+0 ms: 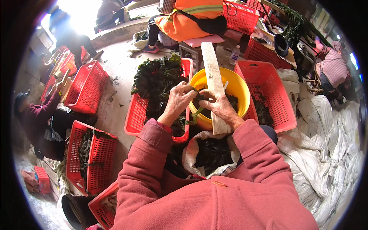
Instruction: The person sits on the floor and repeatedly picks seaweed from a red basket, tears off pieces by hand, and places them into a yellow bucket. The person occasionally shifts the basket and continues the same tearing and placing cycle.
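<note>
Both hands meet above a yellow bucket (243, 99). My left hand (179, 99) pinches one end of a dark green strip of seaweed (198, 96) between thumb and fingers. On its other side my right hand (215, 102) grips the strip, beside a wooden plank (212, 69) that lies across the bucket. A green strand (196, 113) hangs below the hands over the bucket's rim. More dark pieces lie inside the bucket, where a thin white object sticks up. Left of it, a red plastic basket (139, 112) is heaped with dark leafy seaweed (161, 77).
To the right is a red basket (283, 106) with dark scraps. An open white woven sack (189, 149) of dark seaweed stands before me. A person in an orange vest (192, 20) sits ahead, another person (37, 123) at left. White sacks (325, 149) cover the right side.
</note>
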The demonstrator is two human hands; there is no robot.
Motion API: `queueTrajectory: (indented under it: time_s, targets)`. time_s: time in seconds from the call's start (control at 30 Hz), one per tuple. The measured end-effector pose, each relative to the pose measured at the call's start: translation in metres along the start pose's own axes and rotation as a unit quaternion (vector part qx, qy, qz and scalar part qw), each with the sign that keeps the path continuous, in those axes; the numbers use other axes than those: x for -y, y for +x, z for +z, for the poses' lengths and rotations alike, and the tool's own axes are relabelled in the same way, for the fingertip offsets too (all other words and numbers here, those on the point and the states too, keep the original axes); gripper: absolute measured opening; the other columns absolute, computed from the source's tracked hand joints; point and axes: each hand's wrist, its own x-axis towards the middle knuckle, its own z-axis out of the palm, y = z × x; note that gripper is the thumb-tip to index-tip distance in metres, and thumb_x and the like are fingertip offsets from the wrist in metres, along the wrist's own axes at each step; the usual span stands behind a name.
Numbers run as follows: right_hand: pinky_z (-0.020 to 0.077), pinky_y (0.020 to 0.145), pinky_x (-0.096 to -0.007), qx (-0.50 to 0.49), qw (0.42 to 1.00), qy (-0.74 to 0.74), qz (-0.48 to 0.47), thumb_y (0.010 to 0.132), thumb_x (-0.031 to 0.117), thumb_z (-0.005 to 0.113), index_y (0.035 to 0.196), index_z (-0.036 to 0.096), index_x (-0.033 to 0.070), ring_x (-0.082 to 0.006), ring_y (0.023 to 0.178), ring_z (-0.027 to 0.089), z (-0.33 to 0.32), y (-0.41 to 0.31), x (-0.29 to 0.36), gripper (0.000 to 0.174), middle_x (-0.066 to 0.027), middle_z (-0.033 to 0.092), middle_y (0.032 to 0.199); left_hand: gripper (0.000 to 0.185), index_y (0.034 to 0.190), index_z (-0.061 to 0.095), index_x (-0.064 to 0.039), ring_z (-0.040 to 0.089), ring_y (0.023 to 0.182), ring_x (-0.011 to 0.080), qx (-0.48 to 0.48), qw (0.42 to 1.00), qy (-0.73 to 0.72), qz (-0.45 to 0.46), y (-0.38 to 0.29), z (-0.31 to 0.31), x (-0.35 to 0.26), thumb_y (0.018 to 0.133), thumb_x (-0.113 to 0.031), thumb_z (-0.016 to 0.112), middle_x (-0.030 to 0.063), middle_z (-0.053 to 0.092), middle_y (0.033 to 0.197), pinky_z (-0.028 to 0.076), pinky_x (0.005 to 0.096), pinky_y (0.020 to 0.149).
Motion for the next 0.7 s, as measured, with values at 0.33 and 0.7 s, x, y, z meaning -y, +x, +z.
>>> queueTrajectory:
  time_s: [0.33,0.7]
  targets:
    - [0.048,0.064,-0.0234,0.025,0.998,-0.04,0.032,0.096,0.022,0.065,0.098,0.067,0.001,-0.0073,0.068,0.056,-0.006,0.001,-0.009,0.021,0.0012,0.061,0.076,0.016,0.085,0.071,0.003,0.049,0.063,0.0024,0.096,0.98,-0.159,-0.073,0.002,0.006,-0.015,0.087,-0.011,0.065,-0.0035,0.06,0.072,0.037,0.0207,0.055]
    - [0.0555,0.076,-0.0278,-0.114,0.919,0.377,0.032,0.097,0.014,0.063,0.11,0.068,0.003,-0.0138,0.079,0.065,-0.038,-0.007,-0.021,0.017,-0.0032,0.066,0.086,0.038,0.121,0.06,0.005,0.061,0.094,0.0093,0.184,0.936,-0.293,-0.068,-0.004,0.05,-0.012,0.097,-0.024,0.06,0.0072,0.066,0.103,0.049,0.0262,0.085]
